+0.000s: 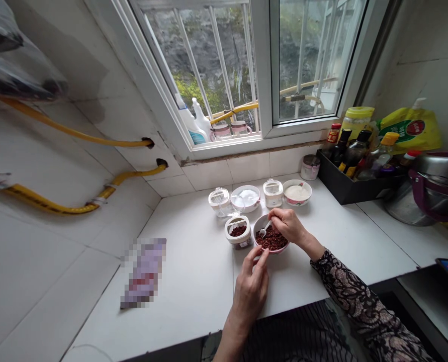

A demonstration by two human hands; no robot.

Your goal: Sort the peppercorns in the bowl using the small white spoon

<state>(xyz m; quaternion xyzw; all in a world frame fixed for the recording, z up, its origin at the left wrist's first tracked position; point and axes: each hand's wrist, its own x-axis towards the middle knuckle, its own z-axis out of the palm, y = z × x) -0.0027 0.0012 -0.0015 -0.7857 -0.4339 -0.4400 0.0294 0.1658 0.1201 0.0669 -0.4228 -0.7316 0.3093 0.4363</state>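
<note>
Head view: what is the right hand [286, 224] holding?

— A small white spoon [263, 232]; the fingers are closed together on its handle, and its tip is among the reddish-brown bits [274, 240].

Where are those bits?

— In the round bowl [280, 250], which sits on the white bench [186, 271] in front of the person.

And the left hand [251, 289]?

— At the bowl's near rim, two fingertips against it, slightly apart; I cannot tell whether the thumb grips too.

What stands around?

— Just left of the bowl, an open jar [227, 232] with similar bits inside. Behind are two clear containers, a dish of white stuff [243, 208] and a dish of pale grains [297, 203]. Farther right, a black box [354, 193] holds bottles.
</note>
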